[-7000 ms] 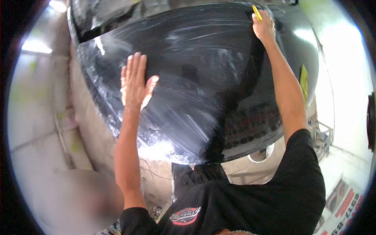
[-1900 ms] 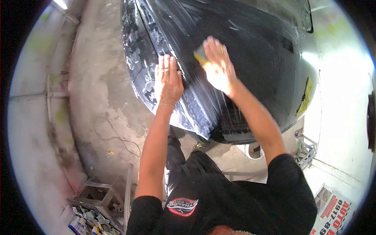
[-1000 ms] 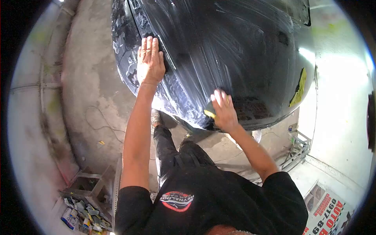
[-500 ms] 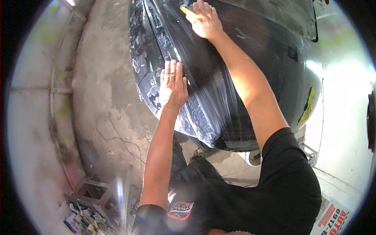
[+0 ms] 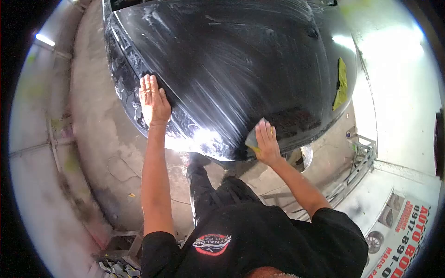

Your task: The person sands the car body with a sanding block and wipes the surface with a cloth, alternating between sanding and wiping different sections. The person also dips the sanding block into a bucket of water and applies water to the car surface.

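A black car hood, wet and streaked with whitish residue, spreads out before me. My left hand lies flat on its left side near the fender seam, fingers straight and holding nothing. Near the hood's front edge, my right hand presses a piece of sandpaper against the surface. The sheet looks grey with a yellow edge, and most of it is hidden under the fingers. A yellow-green cloth or sheet lies on the right side of the car.
A metal frame stands by the right wall, with a printed banner below it. A thin cord runs over the concrete floor. Grey scraps are piled at lower left. A white round container sits under the hood's front.
My right hand has come from far up the hood back toward its front edge, with the sandpaper under it. My left hand stays flat on the left side. The view has shifted.
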